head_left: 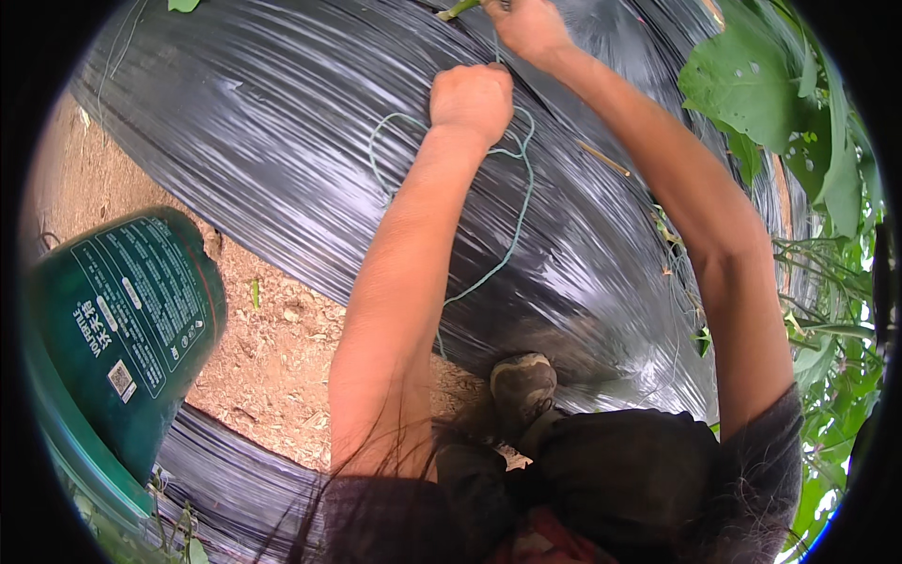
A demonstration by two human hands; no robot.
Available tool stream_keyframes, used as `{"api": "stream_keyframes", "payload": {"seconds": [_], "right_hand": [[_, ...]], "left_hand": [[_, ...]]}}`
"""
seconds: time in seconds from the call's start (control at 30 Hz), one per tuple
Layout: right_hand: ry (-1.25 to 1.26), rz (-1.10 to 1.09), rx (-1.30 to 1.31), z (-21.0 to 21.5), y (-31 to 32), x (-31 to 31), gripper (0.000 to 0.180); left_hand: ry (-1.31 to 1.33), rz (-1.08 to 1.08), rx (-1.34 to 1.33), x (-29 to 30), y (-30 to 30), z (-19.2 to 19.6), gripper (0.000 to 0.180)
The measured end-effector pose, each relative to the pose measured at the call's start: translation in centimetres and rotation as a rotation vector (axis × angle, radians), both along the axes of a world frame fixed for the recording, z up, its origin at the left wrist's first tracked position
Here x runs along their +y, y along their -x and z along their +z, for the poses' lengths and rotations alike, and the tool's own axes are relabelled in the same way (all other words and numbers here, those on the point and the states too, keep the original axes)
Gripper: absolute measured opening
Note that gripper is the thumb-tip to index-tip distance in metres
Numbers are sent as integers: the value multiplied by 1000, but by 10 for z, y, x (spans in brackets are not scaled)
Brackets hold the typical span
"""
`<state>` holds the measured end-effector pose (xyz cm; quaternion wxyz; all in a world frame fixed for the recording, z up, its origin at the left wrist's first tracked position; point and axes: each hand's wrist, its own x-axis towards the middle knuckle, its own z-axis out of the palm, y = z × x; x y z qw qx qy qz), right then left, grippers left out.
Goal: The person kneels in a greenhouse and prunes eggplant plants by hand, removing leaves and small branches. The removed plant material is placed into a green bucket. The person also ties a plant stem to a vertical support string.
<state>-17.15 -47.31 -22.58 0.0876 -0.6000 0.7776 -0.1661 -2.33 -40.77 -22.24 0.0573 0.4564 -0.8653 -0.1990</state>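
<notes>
My left hand [472,100] is closed in a fist around a thin green string [520,221], above the black plastic film. Loops of the string hang beside the wrist, and its tail trails down past my forearm. A short length of it runs up from the fist to my right hand [534,34]. That hand's curled fingers pinch at the string by the upper edge, where the picture cuts off part of the fingertips. Just left of them is the end of a green plant stem [459,9]; whether the string goes around it is hidden.
Black plastic film [254,122] covers the raised bed. A dark green bucket [141,310] lies tilted at the left, over bare soil [272,376]. Large holed leaves [747,80] and stems crowd the right side. My shoe [522,387] stands at the film's edge.
</notes>
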Motion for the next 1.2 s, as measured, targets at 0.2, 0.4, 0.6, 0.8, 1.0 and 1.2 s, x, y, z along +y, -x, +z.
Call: {"api": "stream_keyframes", "payload": {"seconds": [0.2,0.4,0.6,0.8,1.0,1.2], "right_hand": [[29,-69,27,-11,-5,-12,43],[99,-113,-58,-26,-2,-30,41],[149,-76,-242,-13,-2,-17,43],[196,-16,-265,20,-28,21,60],[124,-137,-227,27,-21,47,67],[-114,-141,-422,52,-22,75,51]], "left_hand": [[15,36,41,0,-3,-2,21],[19,71,94,3,-4,-1,22],[19,71,102,6,-4,-3,21],[52,54,145,9,-12,-4,20],[69,37,393,31,-28,10,21],[32,14,415,60,-74,51,21]]}}
